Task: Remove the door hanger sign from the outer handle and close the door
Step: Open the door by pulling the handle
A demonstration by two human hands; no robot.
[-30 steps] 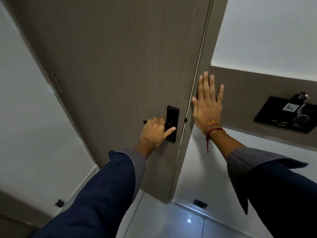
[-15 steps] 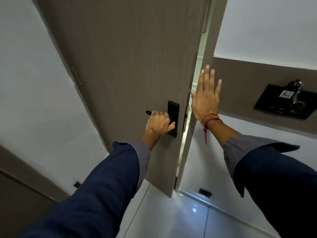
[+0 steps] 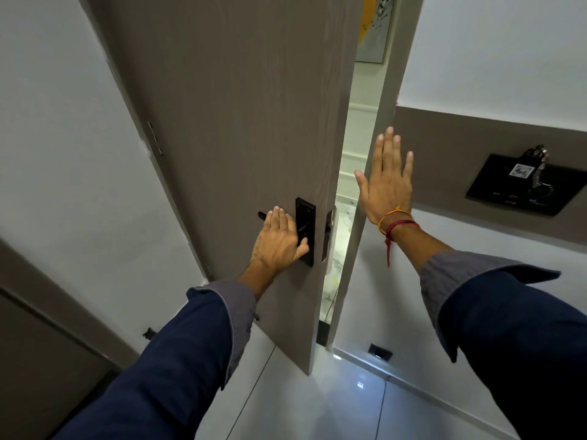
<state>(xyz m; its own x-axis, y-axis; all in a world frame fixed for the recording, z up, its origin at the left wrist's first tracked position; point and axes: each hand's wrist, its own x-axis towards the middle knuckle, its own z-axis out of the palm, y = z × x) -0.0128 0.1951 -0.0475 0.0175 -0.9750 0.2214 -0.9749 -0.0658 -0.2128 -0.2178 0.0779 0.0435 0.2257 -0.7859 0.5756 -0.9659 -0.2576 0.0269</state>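
A grey-brown wooden door stands ajar, swung toward me, with a bright gap along its right edge. My left hand is wrapped over the black inner lever handle, next to the black lock plate. My right hand lies flat with fingers spread against the door frame. The outer handle and the door hanger sign are hidden behind the door.
A black wall panel with a key hanging in it sits on the brown band at right. A framed picture shows through the gap. White walls stand on both sides, glossy floor tiles below, and a doorstop at lower left.
The door went from shut to ajar, swinging toward me under my left hand on the handle. The gap at its right edge has widened. My right hand stayed flat on the frame.
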